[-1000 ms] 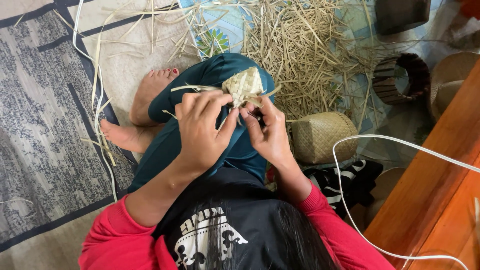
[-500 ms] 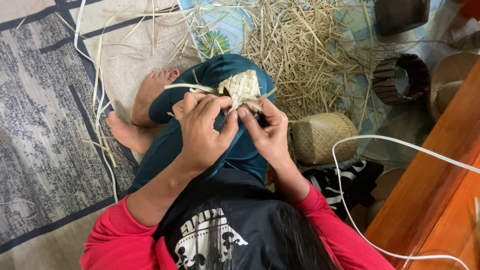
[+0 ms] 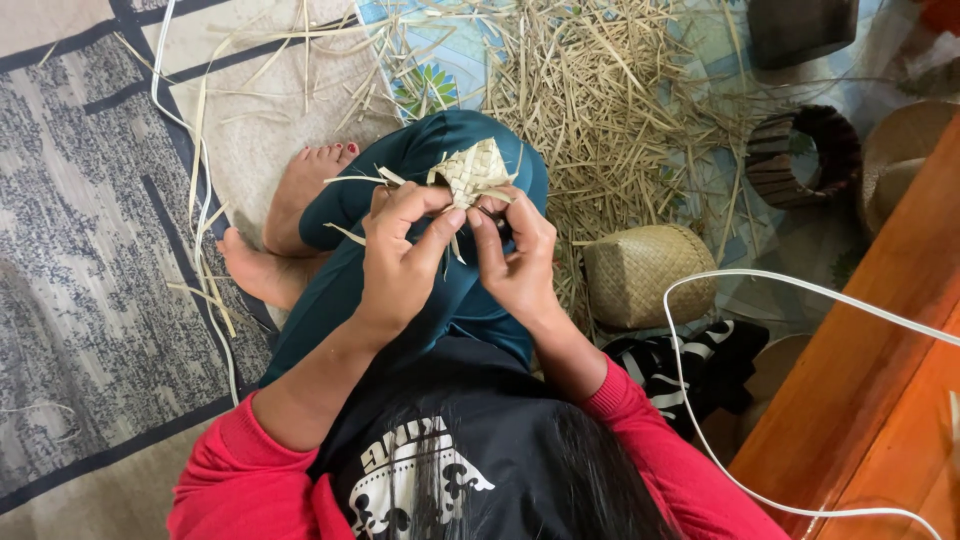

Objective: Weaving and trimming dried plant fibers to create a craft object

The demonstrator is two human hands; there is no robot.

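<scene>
Our left hand (image 3: 400, 265) and right hand (image 3: 515, 262) pinch the small woven piece (image 3: 475, 172) over our knee, fingers closed on its strips to steady the weave.

No packages, labels, signs or screens in view. The only printed surface is a white graphic on the front of the black shirt (image 3: 420, 470), at the bottom edge of the frame; it is part of the garment, not a label. The woven lidded basket (image 3: 645, 272), up and to the right of the shirt, is plain pale straw with no tag or sticker on its visible side.
</scene>
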